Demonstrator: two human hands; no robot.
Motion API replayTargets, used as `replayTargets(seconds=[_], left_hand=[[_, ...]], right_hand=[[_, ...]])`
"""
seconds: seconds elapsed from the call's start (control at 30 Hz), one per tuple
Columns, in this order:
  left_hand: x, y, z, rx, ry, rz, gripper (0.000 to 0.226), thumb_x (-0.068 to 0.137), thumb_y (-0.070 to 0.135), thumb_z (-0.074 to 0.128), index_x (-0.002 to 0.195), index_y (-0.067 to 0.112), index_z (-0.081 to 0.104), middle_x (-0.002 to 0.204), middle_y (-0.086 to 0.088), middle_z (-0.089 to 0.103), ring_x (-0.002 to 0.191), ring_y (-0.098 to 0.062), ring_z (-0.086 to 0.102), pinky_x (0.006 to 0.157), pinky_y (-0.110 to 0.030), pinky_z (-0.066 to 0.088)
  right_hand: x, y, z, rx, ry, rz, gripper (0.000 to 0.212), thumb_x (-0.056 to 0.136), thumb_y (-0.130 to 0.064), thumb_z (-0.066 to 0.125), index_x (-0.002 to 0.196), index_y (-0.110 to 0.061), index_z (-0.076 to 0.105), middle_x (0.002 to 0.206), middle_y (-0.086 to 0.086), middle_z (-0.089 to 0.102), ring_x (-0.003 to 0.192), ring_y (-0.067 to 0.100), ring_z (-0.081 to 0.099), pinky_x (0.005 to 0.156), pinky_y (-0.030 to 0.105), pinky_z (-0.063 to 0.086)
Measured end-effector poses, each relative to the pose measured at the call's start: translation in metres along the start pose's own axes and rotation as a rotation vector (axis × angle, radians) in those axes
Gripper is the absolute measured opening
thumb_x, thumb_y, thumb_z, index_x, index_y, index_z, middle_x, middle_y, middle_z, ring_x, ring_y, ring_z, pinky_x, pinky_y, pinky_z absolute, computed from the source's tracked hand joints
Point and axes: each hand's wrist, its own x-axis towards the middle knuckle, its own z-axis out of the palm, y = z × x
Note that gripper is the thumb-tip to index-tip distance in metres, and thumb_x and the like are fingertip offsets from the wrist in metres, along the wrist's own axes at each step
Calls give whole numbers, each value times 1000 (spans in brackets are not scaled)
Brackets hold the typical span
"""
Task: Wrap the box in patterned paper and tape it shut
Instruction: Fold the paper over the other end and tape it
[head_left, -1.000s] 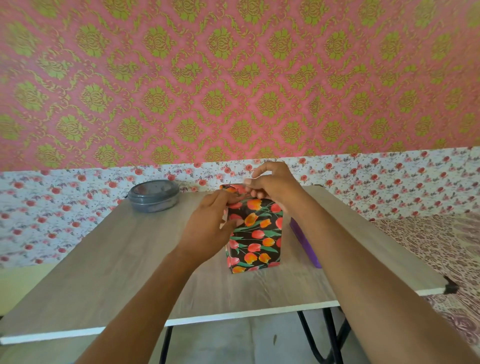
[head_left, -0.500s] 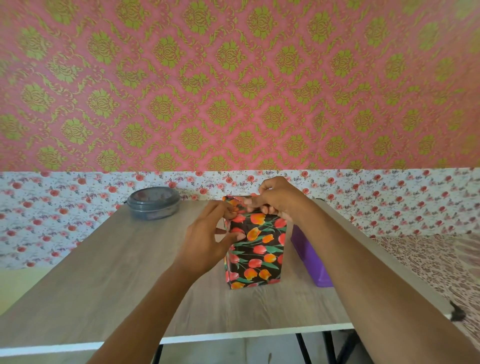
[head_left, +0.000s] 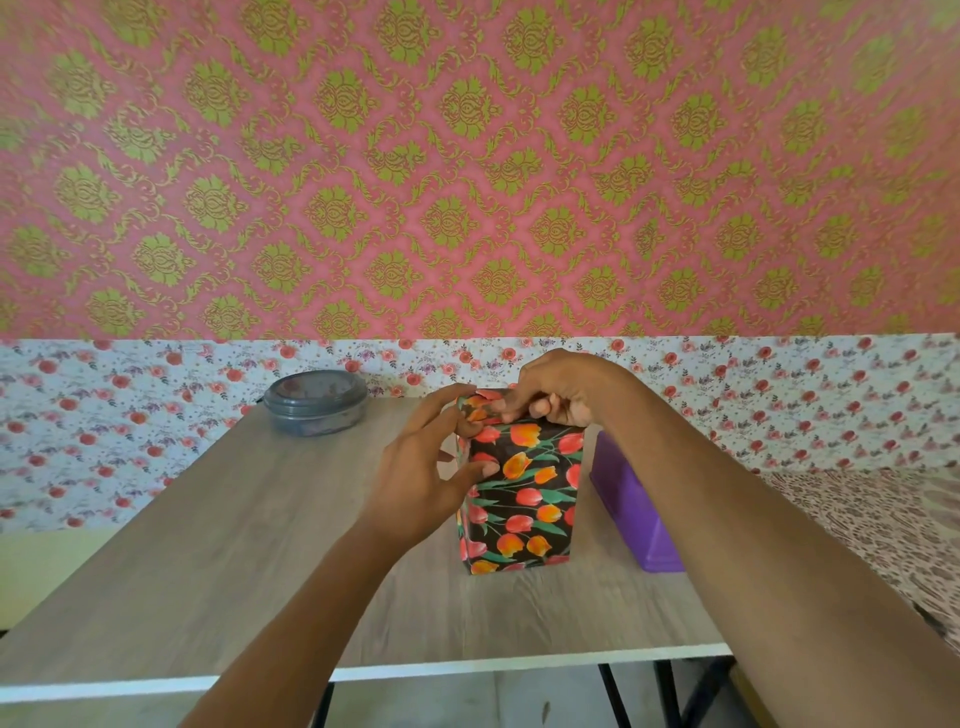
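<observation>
A box (head_left: 522, 499) wrapped in black paper with red and orange tulips stands upright on the wooden table (head_left: 218, 545). My left hand (head_left: 428, 473) is against the box's upper left corner, its thumb pressing the front face and its fingers touching the folded paper at the top. My right hand (head_left: 556, 387) rests on the top of the box, its curled fingers pinching the paper fold there. The top face itself is hidden by my hands. No tape is visible.
A grey round lidded container (head_left: 315, 401) sits at the table's far left. A purple box (head_left: 631, 509) lies just right of the wrapped box, partly behind my right forearm. The table's front edge is near me; the wall stands close behind.
The view has tilted, so the table sits lower in frame. My left fingers have reached up onto the top fold; my right hand stays on top, still pinching the paper.
</observation>
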Motion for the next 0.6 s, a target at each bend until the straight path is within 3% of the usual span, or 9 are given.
replayTargets(seconds=[0.1,0.27,0.43,0.5,0.6], left_hand=[[0,-1,1,-5,-8,7,27,87,46,76,102,33,57,146,29,42,121,4,51,76,-31,61],[0,-3,1,0,-30,15,27,88,46,74,102,39,52,146,28,43,121,1,52,77,-31,60],[0,-7,4,39,-58,-18,49,90,50,71,132,30,55,145,19,49,121,-6,53,78,-33,61],[0,-6,4,52,-66,-29,56,91,53,68,140,31,51,140,17,51,119,-7,53,78,-32,60],[-1,-3,2,78,-86,-30,53,91,59,62,135,31,52,128,16,55,112,-6,54,77,-33,60]], right_hand=[[0,-1,0,17,-26,30,17,90,-1,70,74,-2,70,80,10,75,38,2,38,33,10,29],[4,-2,4,-41,2,43,4,84,2,69,83,-1,72,93,11,68,40,3,37,33,11,27],[5,-8,8,-176,8,68,7,88,-4,69,89,-2,75,71,4,65,41,3,36,35,11,27],[10,-11,8,-231,20,83,11,86,-5,71,94,1,77,73,5,64,44,5,38,35,12,29],[17,-15,5,-302,1,116,17,86,-7,74,100,0,79,82,6,62,54,6,39,39,13,30]])
